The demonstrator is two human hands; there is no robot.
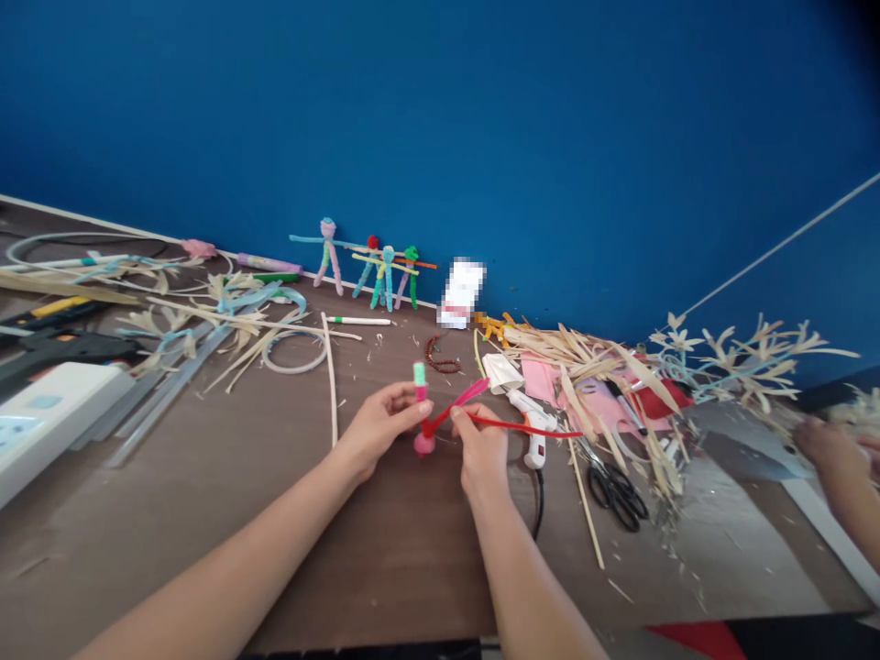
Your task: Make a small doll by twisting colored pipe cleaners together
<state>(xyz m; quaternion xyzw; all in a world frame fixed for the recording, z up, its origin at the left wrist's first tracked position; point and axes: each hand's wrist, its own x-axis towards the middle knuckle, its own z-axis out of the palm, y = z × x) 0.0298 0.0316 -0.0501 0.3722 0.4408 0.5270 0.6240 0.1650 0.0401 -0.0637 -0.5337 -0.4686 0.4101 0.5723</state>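
My left hand (378, 426) pinches a small pipe-cleaner figure (421, 392) above the tabletop. It has a pink ball (424, 445) at its lower end and a pink stem with a light green tip pointing up. Red fuzz wraps its middle. Close by on the right, my right hand (485, 449) grips a red pipe cleaner (540, 428), whose long free end sticks out to the right. A pink loop (473, 392) rises between the two hands. Parts of the figure are hidden behind my left fingers.
Several pipe-cleaner figures (389, 275) lean against the blue wall. Right of my hands lie a white glue gun (534, 449), black scissors (619, 495) and dried husk strips (550, 348). A white power strip (55, 426) sits left. Another person's hand (831, 449) is at far right.
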